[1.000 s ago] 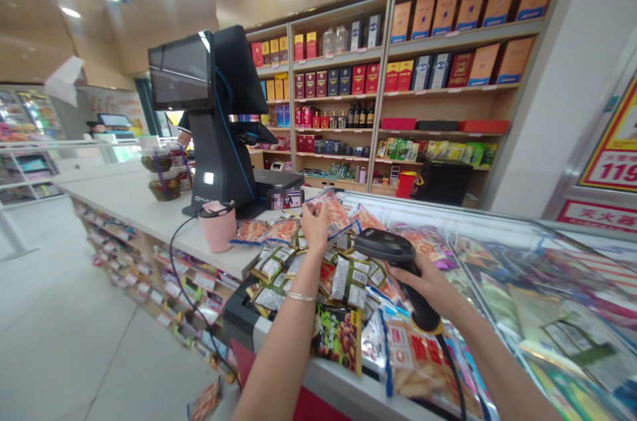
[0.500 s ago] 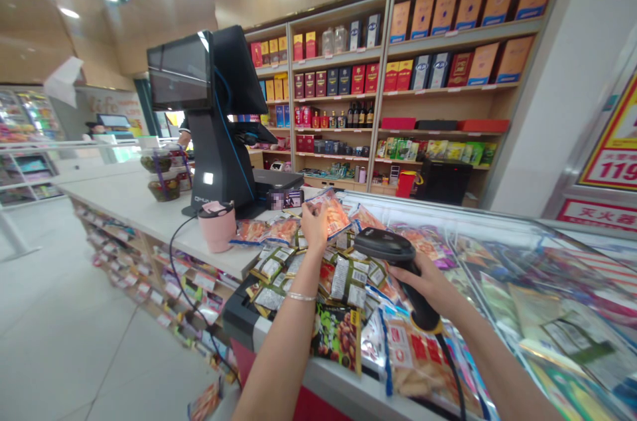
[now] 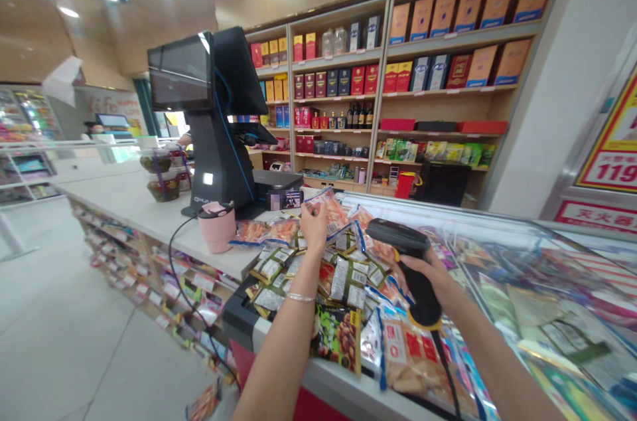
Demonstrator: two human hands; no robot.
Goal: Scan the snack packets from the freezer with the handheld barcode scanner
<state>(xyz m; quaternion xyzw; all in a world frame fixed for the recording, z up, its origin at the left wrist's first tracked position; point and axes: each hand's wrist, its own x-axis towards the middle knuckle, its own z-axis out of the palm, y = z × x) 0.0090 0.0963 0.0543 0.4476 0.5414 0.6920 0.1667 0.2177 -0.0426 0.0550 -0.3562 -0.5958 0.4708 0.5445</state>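
Note:
My left hand (image 3: 313,225) is closed on the edge of a clear snack packet (image 3: 332,210) with orange-pink contents and a blue border. In my right hand (image 3: 435,275) is a black barcode scanner (image 3: 402,238), gripped by its handle, its head pointing left. Below both hands lies a heap of small green-and-silver snack packets (image 3: 343,281). A black packet with nuts pictured on it (image 3: 338,335) rests at the near edge. Beside it, under the scanner's cable, is a larger clear bag with red print (image 3: 418,358).
Left of the heap, a pink cup (image 3: 217,228) stands on the counter by a black checkout terminal (image 3: 223,155). A glass-topped display case (image 3: 547,301) full of packets extends right. Shelves of boxes (image 3: 343,82) line the back. One packet (image 3: 204,402) lies low at the front.
My right hand has moved the scanner slightly right, away from the packet in my left hand, and its handle has turned more upright. The orange light on the packet is gone. My left hand stays put.

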